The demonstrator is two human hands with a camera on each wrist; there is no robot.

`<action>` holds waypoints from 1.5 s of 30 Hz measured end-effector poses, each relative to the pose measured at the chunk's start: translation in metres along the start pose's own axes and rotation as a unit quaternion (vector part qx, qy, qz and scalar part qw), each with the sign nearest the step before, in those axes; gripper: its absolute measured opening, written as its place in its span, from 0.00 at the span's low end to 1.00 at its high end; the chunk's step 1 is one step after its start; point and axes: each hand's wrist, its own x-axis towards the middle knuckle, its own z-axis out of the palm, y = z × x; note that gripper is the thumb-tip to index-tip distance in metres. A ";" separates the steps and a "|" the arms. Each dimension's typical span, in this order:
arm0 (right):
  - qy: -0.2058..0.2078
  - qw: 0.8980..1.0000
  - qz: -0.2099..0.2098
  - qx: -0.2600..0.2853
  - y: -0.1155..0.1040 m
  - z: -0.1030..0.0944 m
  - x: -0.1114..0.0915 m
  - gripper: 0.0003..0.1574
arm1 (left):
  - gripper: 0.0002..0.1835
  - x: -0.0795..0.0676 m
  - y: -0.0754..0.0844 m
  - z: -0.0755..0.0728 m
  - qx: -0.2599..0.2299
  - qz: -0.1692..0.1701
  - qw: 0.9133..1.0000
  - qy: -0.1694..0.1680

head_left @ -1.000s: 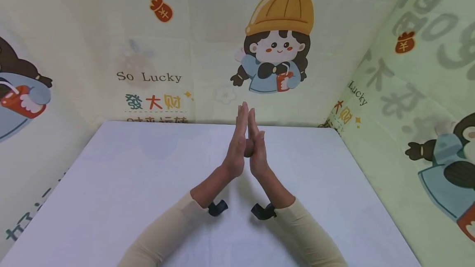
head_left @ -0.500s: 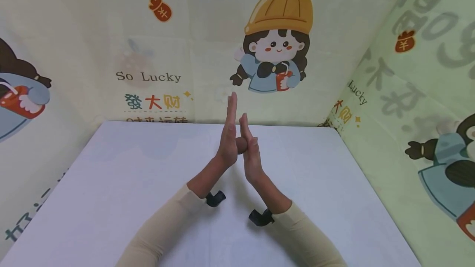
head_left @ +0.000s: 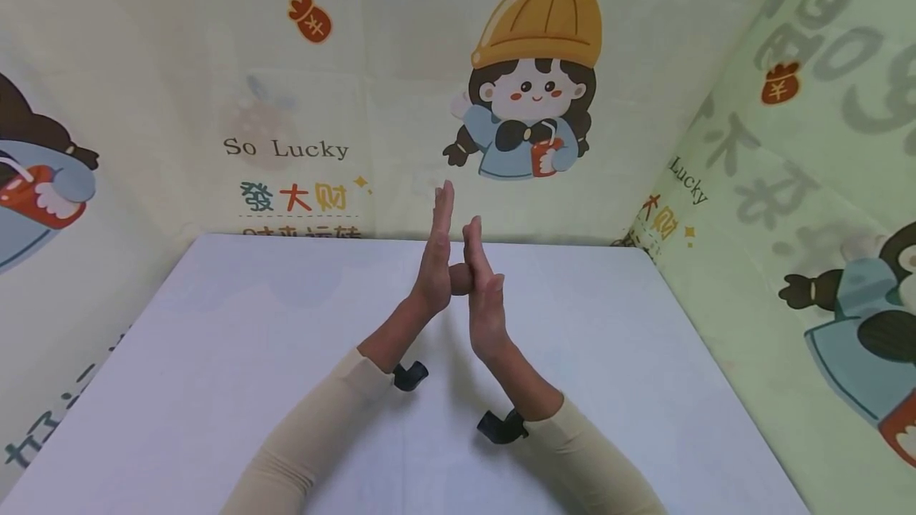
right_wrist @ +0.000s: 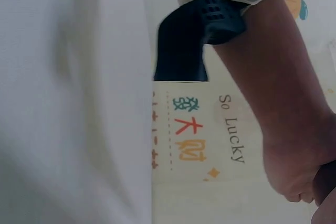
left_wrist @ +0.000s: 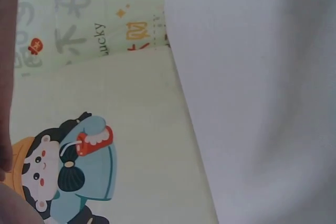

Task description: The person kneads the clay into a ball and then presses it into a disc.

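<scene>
In the head view a small brown rounded lump (head_left: pixel 461 279), clay-like in look, sits between two upright palms above the table. My left hand (head_left: pixel 433 269) presses its palm on the lump's left side, fingers straight and pointing up. From the right, my right hand (head_left: pixel 488 300) presses its palm on it, sitting slightly lower, with fingers also straight. The right wrist view catches part of the dark lump (right_wrist: pixel 326 179) at its right edge beside the left hand (right_wrist: pixel 296 169). The left wrist view shows just skin along its left edge, with the lump out of sight.
A white-covered table (head_left: pixel 286 340) lies beneath both hands. Pale printed sheets (head_left: pixel 408 102) with cartoon figures and lettering rise behind and at the sides. Black wrist cameras (head_left: pixel 411 377) hang under both forearms.
Both hands have shifted a little left with the lump between them. The left hand slid higher against the right, so the fingertips no longer line up. The lump shows more between the palms.
</scene>
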 end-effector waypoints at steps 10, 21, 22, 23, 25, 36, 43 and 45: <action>0.013 1.000 -0.006 -0.012 -0.006 -0.005 0.007 0.64 | 0.47 -0.010 -0.012 0.004 0.034 0.020 0.998 -0.048; 0.024 0.998 -0.010 -0.059 -0.010 -0.015 0.016 0.61 | 0.48 -0.027 -0.015 0.016 0.030 0.020 0.997 -0.074; 0.027 0.998 -0.009 -0.061 -0.010 -0.016 0.016 0.60 | 0.49 -0.028 -0.014 0.017 0.027 0.019 0.997 -0.076; 0.030 0.998 -0.006 -0.061 -0.011 -0.017 0.017 0.60 | 0.49 -0.029 -0.013 0.018 0.024 0.019 0.996 -0.078; 0.035 0.998 0.001 -0.061 -0.011 -0.020 0.019 0.61 | 0.49 -0.032 -0.011 0.020 0.014 0.017 0.996 -0.081; 0.054 0.997 0.028 -0.041 -0.001 -0.026 0.019 0.64 | 0.49 -0.034 0.010 0.028 -0.010 0.027 0.997 -0.074; 0.048 0.998 0.042 0.003 0.007 -0.024 0.017 0.64 | 0.49 -0.030 0.027 0.029 -0.032 0.028 0.998 -0.051; 0.044 0.998 0.045 0.014 0.008 -0.022 0.016 0.64 | 0.49 -0.027 0.030 0.028 -0.037 0.033 0.998 -0.044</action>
